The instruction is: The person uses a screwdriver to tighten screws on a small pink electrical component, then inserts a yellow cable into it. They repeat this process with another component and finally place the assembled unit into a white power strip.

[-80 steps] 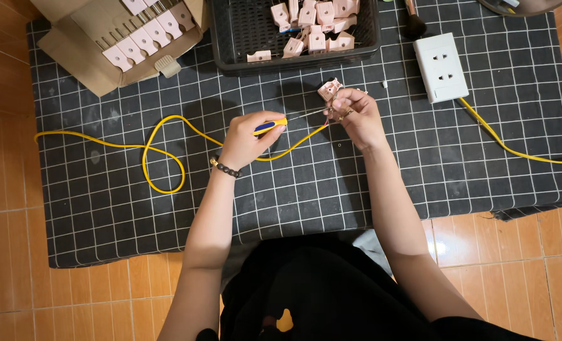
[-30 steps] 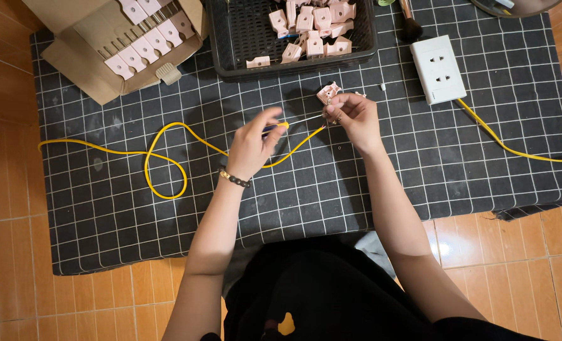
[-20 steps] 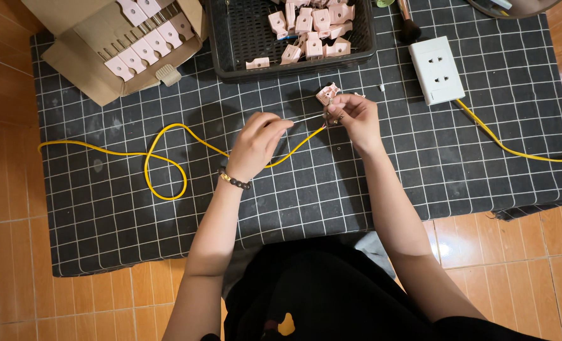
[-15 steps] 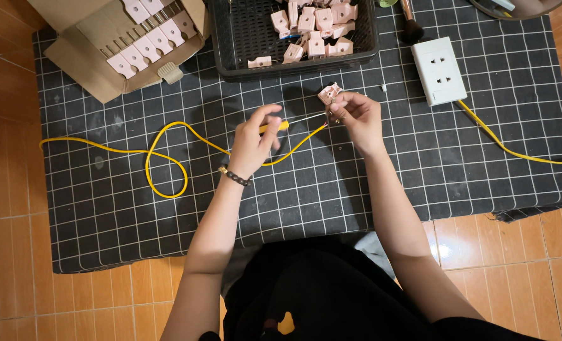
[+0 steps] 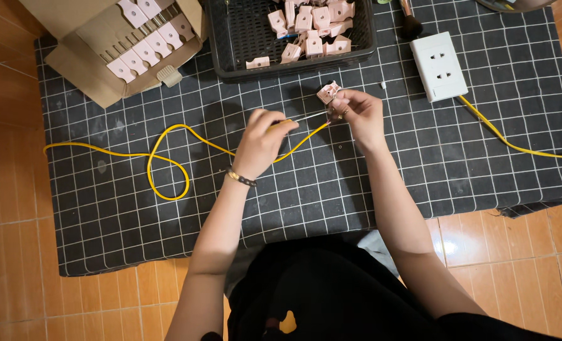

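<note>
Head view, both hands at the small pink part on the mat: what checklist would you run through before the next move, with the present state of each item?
1. Right hand grips the small pink part: ok, pinched at the fingertips.
2. Left hand holds the screwdriver: ok, thin shaft points toward the part.
3. Tip seated in the part: cannot tell, too small.
4. Yellow cable reaches the part without strain: ok, it lies slack in a loop on the grid mat.
5. Spare parts at hand: ok, black basket holds more pink pieces.
6. White socket block clear of the hands: ok, it lies apart.
</note>
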